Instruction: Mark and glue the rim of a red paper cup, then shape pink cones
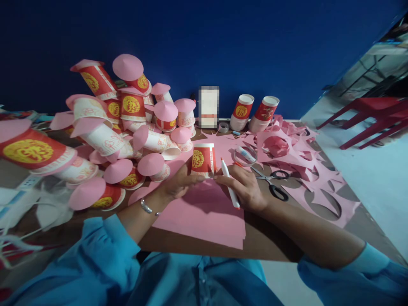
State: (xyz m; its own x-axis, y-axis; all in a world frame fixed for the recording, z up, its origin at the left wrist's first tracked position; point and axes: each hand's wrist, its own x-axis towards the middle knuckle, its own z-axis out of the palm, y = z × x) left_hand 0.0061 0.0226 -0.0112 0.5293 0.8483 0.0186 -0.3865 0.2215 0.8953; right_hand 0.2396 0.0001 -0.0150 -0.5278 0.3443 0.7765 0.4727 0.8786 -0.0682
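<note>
Blue wall point(178, 34) at the back, brown bench point(267, 238) against it. Clock below is centred on the cup in hand, 12 = wall.

Cup point(203, 160): red and white with a gold emblem, mid-bench, over the pink sheets point(204, 225), which run out to 6. Left hand point(182, 182) gripping it low on its 8 o'clock side, thumb along the bottom edge. Right hand point(247, 189) has a white marker point(232, 189) pinched, slanting across the fingers; its fingertips also meet the cup's bottom edge at about 5. Can't tell if the cup bears on the sheets.

Around it: heap of cups with pink cone hats point(130, 104), 9 to 11. Blurred-out white block point(208, 102) at 12. Two leaning cup stacks point(242, 112), 1 to 2. Clear ring point(251, 162) with a small tube point(244, 153) in it at 3, beside the right hand. Scissors point(269, 179) between 3 and 4, blades spread. Cut scraps point(347, 208) beyond. Red stool point(376, 114) off the bench, between 2 and 3.
</note>
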